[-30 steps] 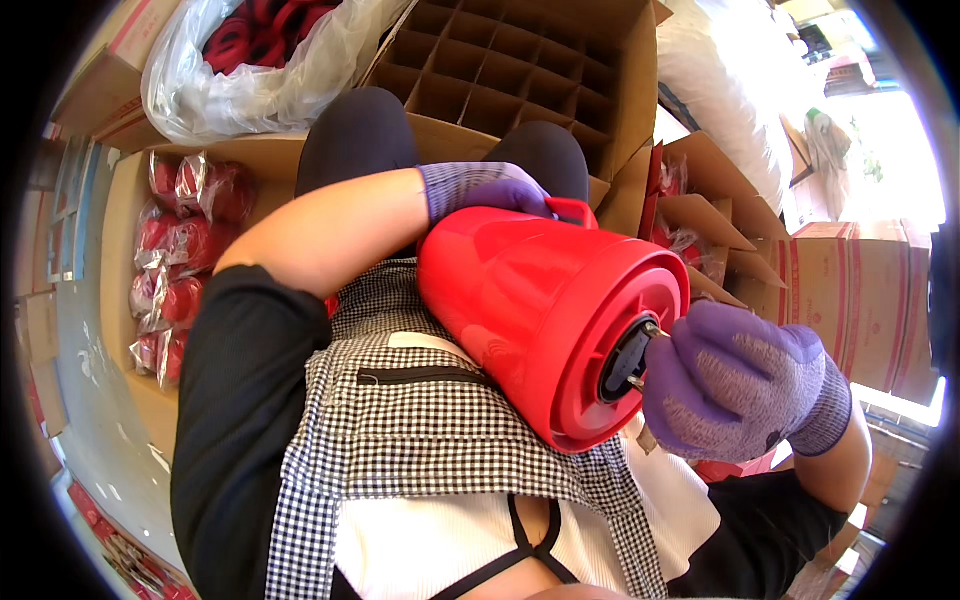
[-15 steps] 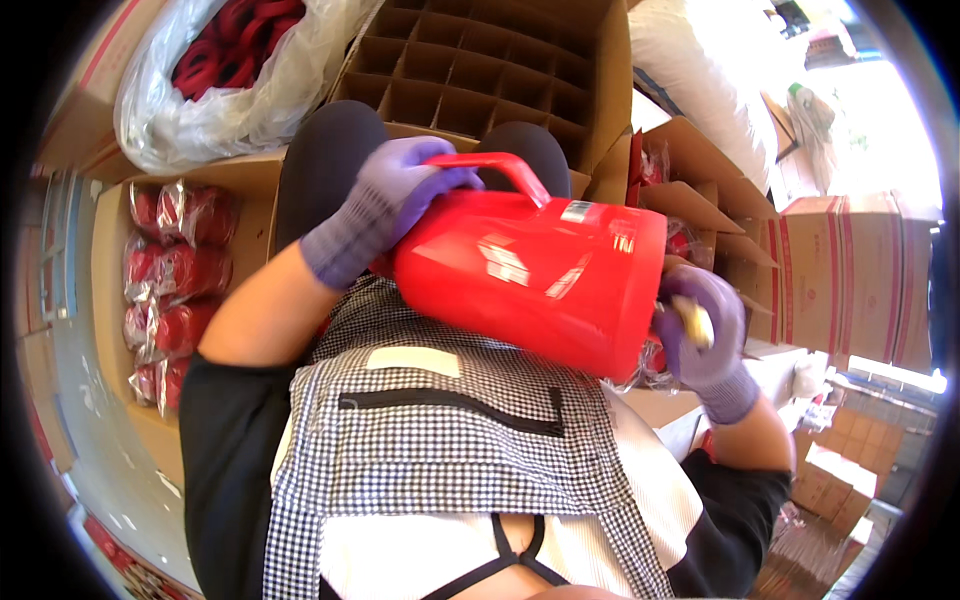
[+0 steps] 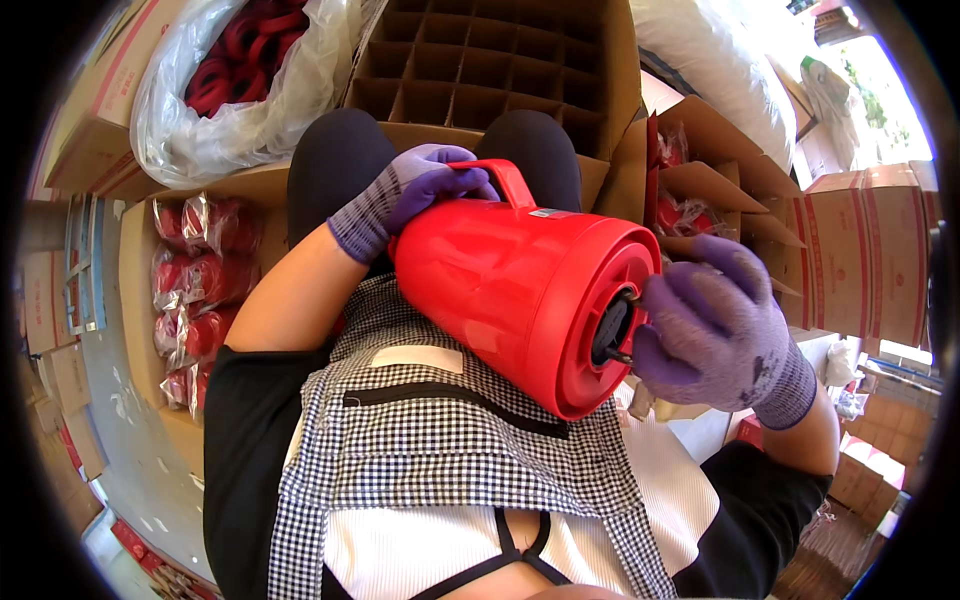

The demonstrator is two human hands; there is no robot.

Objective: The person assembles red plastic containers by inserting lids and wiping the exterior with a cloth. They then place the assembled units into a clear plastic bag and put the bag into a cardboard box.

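Observation:
A red insulated jug (image 3: pixel 490 290) lies on its side across my lap, its ringed base turned to the right. My left hand (image 3: pixel 430 188), in a purple glove, is closed round its handle near the top end. At the base my right hand (image 3: pixel 712 335), gloved too, has its fingers bent over a dark two-pronged tool (image 3: pixel 622 357), which is mostly hidden. The prongs reach the black round piece (image 3: pixel 610 330) in the middle of the base.
Ahead stands a carton with cardboard dividers (image 3: pixel 480 65). A clear plastic bag (image 3: pixel 160 120) of red rings is at the far left, above a box of wrapped red parts (image 3: pixel 205 260). On the right are an open divided carton (image 3: pixel 715 185) and stacked cartons (image 3: pixel 865 260).
The jug has turned so that its base shows more. My right hand has moved from beside the base to in front of it, with the prongs now at the black round piece.

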